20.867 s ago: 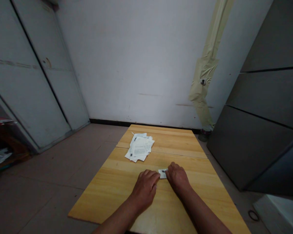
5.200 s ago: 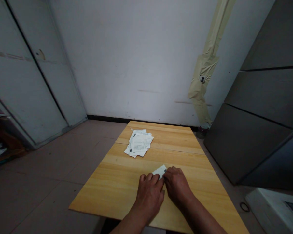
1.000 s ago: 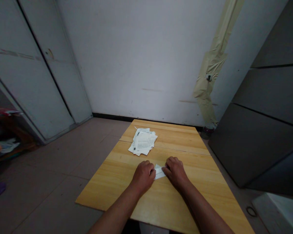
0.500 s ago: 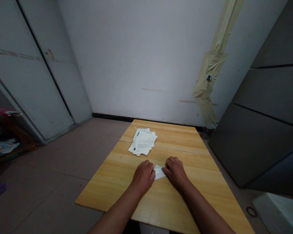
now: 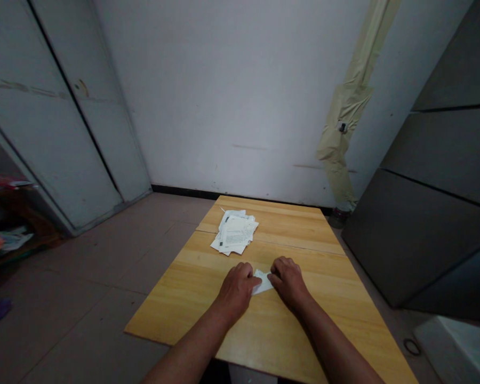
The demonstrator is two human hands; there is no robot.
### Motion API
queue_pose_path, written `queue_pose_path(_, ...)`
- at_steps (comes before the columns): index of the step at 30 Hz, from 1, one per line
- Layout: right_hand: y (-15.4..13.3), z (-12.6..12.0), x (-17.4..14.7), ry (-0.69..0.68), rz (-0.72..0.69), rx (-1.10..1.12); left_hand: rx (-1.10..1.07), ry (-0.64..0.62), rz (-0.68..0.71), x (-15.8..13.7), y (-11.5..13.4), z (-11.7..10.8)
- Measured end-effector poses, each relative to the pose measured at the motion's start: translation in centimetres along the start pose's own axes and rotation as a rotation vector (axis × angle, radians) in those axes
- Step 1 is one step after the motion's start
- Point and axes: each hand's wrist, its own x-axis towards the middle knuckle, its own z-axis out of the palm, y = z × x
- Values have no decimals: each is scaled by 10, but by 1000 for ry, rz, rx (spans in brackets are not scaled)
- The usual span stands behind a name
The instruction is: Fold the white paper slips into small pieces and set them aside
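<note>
Had paper [image 5: 264, 284] on the tabletop [image 5: 176, 304], near half, about midway across, between left hand [image 5: 237, 288] and right hand [image 5: 290, 280]. Gripped left end with left hand: fingers [image 5: 245, 268] curled, thumb [image 5: 256, 281] laid over top, aimed right. Gripped right end with right hand: fingers bent in, thumb on the edge. Couldn't see contact underneath either hand.

Ran roughly left to right along visible long axis, not quite square: right end angled slightly toward the far side. Pointed a small peak at the far side, just beside left thumb. Couldn't tell full length, with both ends covered.

Saw stack [image 5: 237, 233] of printed sheets farther off and left, apart from both hands, across the seam [image 5: 296, 247]. Ran lengthwise toward the wall [image 5: 224, 106], leaning slightly right, edges fanned unevenly.
</note>
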Motion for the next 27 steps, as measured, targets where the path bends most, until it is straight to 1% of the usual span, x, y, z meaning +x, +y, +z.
queue_pose_path(5,10,0,2,22,1,130,78,-1,44,0,-2,4)
queue_pose_path(8,9,-4,4,114,4,274,103,-19,75,1,-3,7)
queue_pose_path(11,-2,-7,6,209,46,436,110,-38,91,2,-3,9)
queue_pose_path(13,-13,-6,7,137,63,518,118,-44,96,3,-3,10)
queue_pose_path(14,-18,-5,7,62,55,547,121,-45,99,4,-2,10)
queue_pose_path(15,-23,-2,7,-3,43,544,123,-41,101,4,-1,10)
queue_pose_path(16,-27,0,7,-30,44,515,124,-36,103,4,-1,9)
queue_pose_path(17,-29,2,7,-30,58,480,126,-29,105,4,0,8)
queue_pose_path(20,-33,6,6,-51,44,378,134,-11,123,2,-1,4)
queue_pose_path(24,-33,5,3,-75,36,196,117,-16,179,-7,-11,-4)
queue_pose_path(27,-29,4,0,-56,25,76,87,-11,212,-15,-18,-9)
